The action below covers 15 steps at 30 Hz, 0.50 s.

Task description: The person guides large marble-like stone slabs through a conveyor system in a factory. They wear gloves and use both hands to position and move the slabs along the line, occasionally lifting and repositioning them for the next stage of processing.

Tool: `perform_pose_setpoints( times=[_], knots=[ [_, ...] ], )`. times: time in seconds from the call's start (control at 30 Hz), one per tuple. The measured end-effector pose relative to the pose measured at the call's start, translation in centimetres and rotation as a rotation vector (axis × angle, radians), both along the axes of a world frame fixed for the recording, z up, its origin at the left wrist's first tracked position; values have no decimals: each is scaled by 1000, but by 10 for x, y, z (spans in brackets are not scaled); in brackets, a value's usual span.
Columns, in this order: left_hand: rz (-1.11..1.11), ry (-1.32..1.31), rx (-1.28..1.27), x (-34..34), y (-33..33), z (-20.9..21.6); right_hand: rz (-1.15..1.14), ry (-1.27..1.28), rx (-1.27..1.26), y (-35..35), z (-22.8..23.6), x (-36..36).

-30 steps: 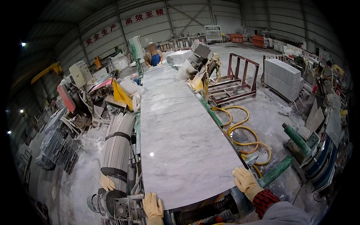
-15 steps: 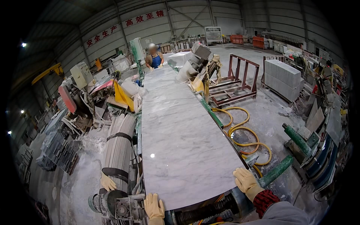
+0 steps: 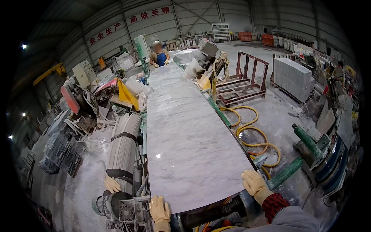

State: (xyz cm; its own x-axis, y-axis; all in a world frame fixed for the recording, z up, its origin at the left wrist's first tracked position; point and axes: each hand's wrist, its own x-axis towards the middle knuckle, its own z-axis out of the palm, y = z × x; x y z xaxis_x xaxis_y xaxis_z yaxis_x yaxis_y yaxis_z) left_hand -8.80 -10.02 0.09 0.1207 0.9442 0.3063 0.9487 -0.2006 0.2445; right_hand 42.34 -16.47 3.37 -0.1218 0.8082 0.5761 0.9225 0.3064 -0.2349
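A long, polished white marble slab (image 3: 193, 154) with grey veins runs away from me, its near edge lying above a dark roller (image 3: 212, 215). My left hand (image 3: 159, 212), in a cream rubber glove, is at the near left corner, fingers stretched out and lying against the edge. At the near right corner my right hand (image 3: 256, 185), gloved alike, rests with extended fingers on the slab's margin. Neither hand wraps around anything that I can see. Another cream glove (image 3: 112, 184) lies against the strapped bundle of strips (image 3: 125, 147) on the left; whether it is empty I cannot tell.
A co-worker (image 3: 159, 58) in a blue apron stands at the slab's far end. A motor (image 3: 104, 207) sits beside my left hand. Green rollers (image 3: 286, 173) and a looped yellow hose (image 3: 266, 145) lie to the right. Beyond stands a brown metal rack (image 3: 251, 73).
My hands stay at the two near corners while the view shifts slightly. At the far end the co-worker straightens a little and lifts one hand off the slab.
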Motion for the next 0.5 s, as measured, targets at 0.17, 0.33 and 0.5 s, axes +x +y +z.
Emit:
perform_pose_setpoints(
  times=[0.17,0.33,0.5],
  knots=[
    [12,-4,-20,-2,-1,-5,-21,-11,24,-3,-7,2],
    [12,-12,12,-5,-5,-11,-5,10,10,-4,-10,3],
    [-7,-12,16,-1,-5,-2,1,13,0,-8,-4,1]
  ],
)
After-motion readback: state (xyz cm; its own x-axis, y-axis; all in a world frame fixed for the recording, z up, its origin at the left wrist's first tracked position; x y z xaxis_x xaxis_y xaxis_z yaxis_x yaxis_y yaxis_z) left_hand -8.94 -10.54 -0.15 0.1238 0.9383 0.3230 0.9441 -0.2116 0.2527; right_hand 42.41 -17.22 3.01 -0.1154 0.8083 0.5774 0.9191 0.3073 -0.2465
